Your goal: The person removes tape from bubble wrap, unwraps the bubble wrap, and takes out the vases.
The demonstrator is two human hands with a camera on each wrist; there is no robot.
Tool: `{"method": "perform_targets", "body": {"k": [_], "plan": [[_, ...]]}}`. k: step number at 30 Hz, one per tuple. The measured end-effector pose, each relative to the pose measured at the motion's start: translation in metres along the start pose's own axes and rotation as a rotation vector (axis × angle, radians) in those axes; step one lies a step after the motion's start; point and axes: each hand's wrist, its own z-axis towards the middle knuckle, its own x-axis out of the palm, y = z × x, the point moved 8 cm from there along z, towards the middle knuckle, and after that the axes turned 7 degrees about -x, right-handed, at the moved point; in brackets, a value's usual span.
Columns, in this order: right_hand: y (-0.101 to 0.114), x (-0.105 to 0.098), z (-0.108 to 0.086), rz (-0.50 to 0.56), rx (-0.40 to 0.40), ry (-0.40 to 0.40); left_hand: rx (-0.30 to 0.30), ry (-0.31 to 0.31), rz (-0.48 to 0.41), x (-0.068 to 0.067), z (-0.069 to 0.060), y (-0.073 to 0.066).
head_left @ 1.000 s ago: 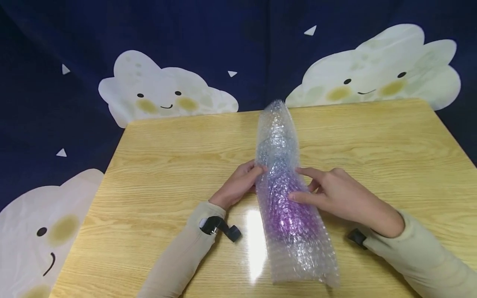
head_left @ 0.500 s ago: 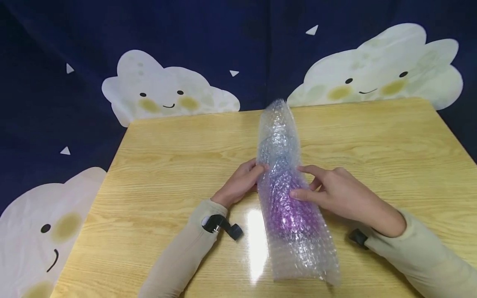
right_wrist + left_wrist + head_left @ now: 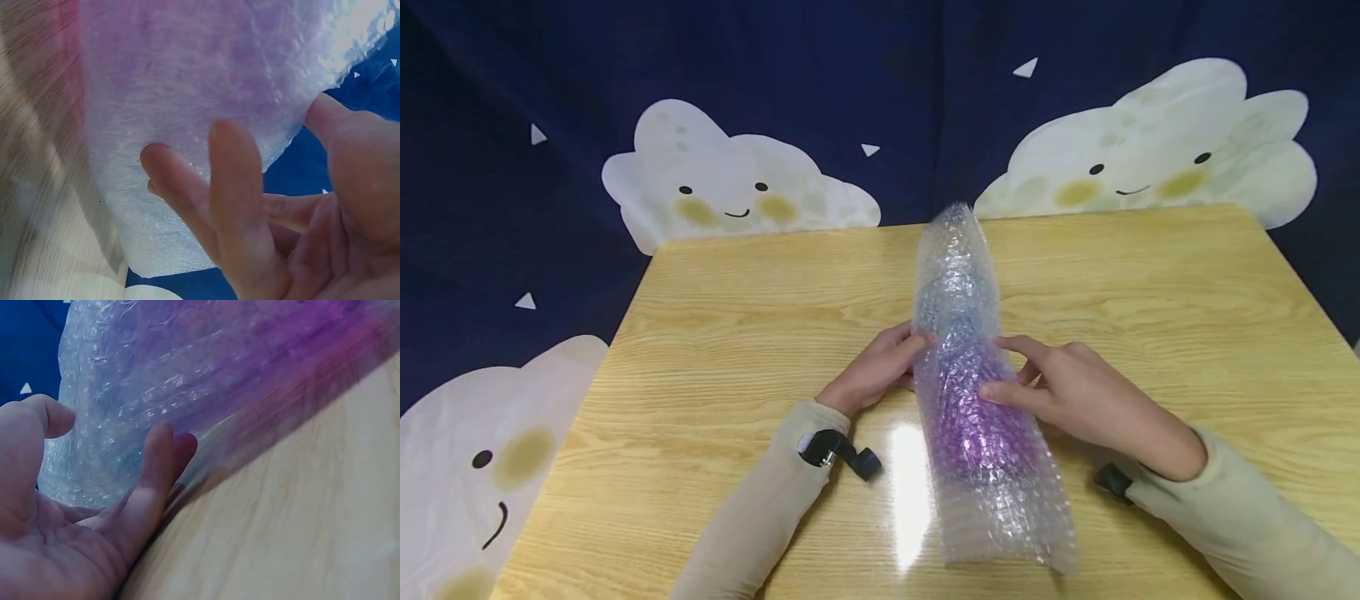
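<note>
A long bundle of clear bubble wrap lies lengthwise on the table, purple towards its near half and pale blue further back. What is inside is blurred by the wrap. My left hand holds its left side, thumb on the upper edge; in the left wrist view, fingers touch the wrap low down by the tabletop. From the right, my right hand holds the bundle with thumb and index finger apart on the wrap. Further right-hand fingers reach against its side in the right wrist view.
The wooden table ends at the back against a dark blue curtain printed with smiling clouds. A bright light reflection lies left of the bundle. Small black devices sit at both wrists.
Both hands keep their places on the bundle. The whole view shifts slightly; otherwise hardly anything moves.
</note>
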Motion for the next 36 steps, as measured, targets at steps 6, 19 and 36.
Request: {"method": "perform_targets", "body": {"k": [6,19,36], "plan": [[-0.001,0.002,-0.002,0.001,0.011,0.007,0.001,-0.016,0.006,0.004,-0.003,-0.001],[0.001,0.003,0.002,-0.009,0.003,0.005,0.062,-0.262,0.158,-0.017,-0.014,-0.023],[0.003,0.002,0.000,-0.019,-0.016,-0.038,0.553,-0.400,0.520,0.024,-0.076,-0.091]]}}
